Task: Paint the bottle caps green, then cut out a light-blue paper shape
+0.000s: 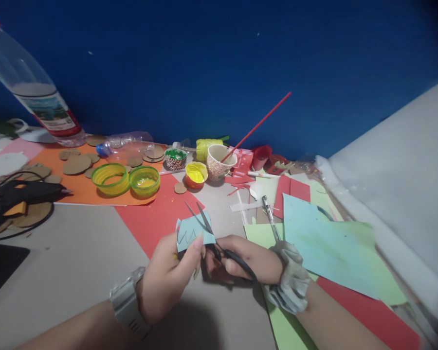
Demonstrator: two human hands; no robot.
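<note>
My left hand (171, 272) pinches a small piece of light blue paper (186, 233) between thumb and fingers. A wavy dark line is drawn on this paper. Black-handled scissors (239, 265) are gripped in my right hand (246, 255), their blades spread apart and pointing up to the left. One blade crosses over the paper's right part; the other reaches beyond its upper edge. Some fingers of my right hand are hidden behind the handles. A red paper sheet (155, 223) lies on the table beyond my left hand.
Green-yellow rings (110, 180), a cup of yellow paint (196, 174) and a paper cup (219, 165) with a red stick stand along the back. A tall bottle (54, 107) and a black glue gun (22, 192) are at left. Blue paper (324, 248) and a pen (271, 216) lie at right.
</note>
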